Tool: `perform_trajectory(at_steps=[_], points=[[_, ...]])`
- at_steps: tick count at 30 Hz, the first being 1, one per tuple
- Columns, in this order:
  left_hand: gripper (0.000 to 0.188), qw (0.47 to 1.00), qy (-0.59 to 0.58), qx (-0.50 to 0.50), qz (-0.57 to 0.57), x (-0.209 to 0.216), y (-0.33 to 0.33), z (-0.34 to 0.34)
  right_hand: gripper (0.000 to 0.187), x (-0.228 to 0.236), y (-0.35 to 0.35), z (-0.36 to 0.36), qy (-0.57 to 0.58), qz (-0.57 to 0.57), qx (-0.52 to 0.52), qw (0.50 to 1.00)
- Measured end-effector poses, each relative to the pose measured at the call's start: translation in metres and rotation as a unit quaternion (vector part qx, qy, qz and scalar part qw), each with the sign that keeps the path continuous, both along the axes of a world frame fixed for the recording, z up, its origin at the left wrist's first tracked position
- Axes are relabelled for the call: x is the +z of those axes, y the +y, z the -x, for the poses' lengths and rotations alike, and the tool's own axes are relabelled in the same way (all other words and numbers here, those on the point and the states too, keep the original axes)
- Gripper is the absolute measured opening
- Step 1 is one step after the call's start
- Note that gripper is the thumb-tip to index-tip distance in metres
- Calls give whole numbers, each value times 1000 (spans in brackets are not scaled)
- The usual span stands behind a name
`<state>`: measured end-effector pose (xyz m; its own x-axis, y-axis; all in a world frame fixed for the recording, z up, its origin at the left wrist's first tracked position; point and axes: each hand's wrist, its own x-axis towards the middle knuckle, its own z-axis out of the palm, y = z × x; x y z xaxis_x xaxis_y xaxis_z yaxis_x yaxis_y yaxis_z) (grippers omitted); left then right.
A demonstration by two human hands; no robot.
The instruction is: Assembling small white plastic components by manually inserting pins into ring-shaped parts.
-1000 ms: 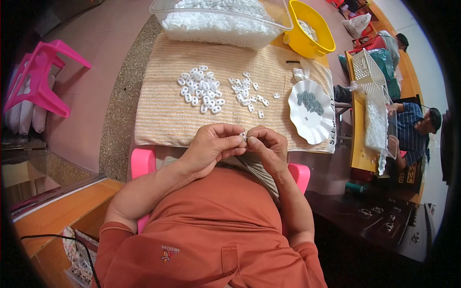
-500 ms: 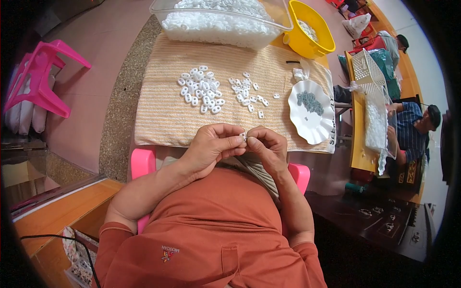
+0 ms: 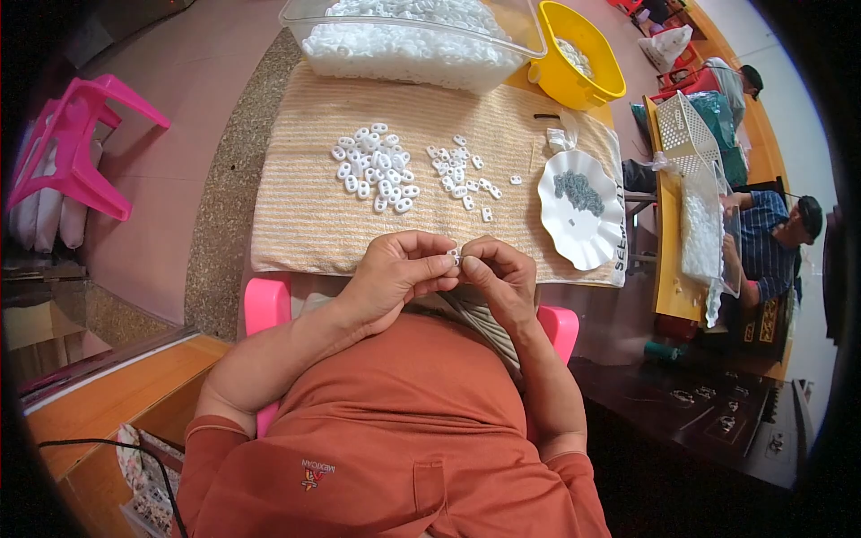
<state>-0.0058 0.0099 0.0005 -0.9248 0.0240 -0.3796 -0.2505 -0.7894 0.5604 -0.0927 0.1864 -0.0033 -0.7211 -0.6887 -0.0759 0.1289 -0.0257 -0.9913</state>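
Just off the near edge of the towel, both hands meet fingertip to fingertip. A small white plastic piece (image 3: 455, 255) is pinched between the thumb and forefinger of my left hand (image 3: 387, 273). The fingers of my right hand (image 3: 504, 273) are closed at the right side of that piece; what they hold is too small to make out. Beyond lie a large pile of white two-holed oval pieces (image 3: 384, 166) and, to its right, a smaller pile of similar pieces (image 3: 456, 166). A white scalloped plate (image 3: 583, 247) holds small grey-green parts (image 3: 578, 191).
A striped towel (image 3: 305, 206) covers the table. At its far side stand a clear bin (image 3: 404, 67) full of white pieces and a yellow basin (image 3: 601, 85). A pink stool (image 3: 81, 152) is at left. On the right, a person in a striped shirt (image 3: 767, 229) sits at another table.
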Motion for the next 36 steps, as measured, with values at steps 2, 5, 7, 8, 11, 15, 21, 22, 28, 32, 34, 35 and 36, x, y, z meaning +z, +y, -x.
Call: perform_trajectory(at_steps=[2, 5, 7, 8, 11, 15, 21, 22, 28, 32, 34, 35, 36], points=[[18, 1000, 1, 1, 1, 0, 0, 0, 9, 0, 0, 0, 2, -1, -1, 1000], [18, 1000, -2, 0, 3, 0, 0, 0, 9, -1, 0, 0, 4, 1, -1, 1000], [18, 1000, -4, -3, 8, 1, 0, 0, 9, -1, 0, 0, 24, -8, 0, 1000], [18, 1000, -3, -3, 8, 1, 0, 0, 9, -1, 0, 0, 24, -8, 0, 1000], [18, 1000, 2, -2, 22, 2, 0, 0, 9, 0, -1, -2, 31, -12, -2, 999], [17, 999, 2, 3, 37, 2, 1, 0, 5, 3, -3, -4, 16, -11, -11, 1000], [17, 998, 11, 1, 68, 3, 0, 0, 6, 3, -4, -3, 10, -8, -3, 1000], [17, 997, 15, 2, 76, 3, 0, 0, 7, 3, -4, -3, 9, -2, -2, 1000], [19, 992, 34, -1, 118, 4, 0, 0, 8, 5, -5, -3, 7, 0, 6, 1000], [20, 991, 44, -3, 126, 3, 0, 0, 9, 8, -5, -4, -8, 7, 6, 1000], [20, 991, 43, -2, 127, 3, 0, 0, 12, 5, -3, -3, -10, 7, 10, 1000], [20, 991, 44, -2, 127, 3, 0, 0, 12, 5, -3, -4, -10, 7, 10, 1000], [20, 991, 45, 0, 126, 3, 1, 0, 12, 5, -3, -4, -3, 0, 9, 1000]])
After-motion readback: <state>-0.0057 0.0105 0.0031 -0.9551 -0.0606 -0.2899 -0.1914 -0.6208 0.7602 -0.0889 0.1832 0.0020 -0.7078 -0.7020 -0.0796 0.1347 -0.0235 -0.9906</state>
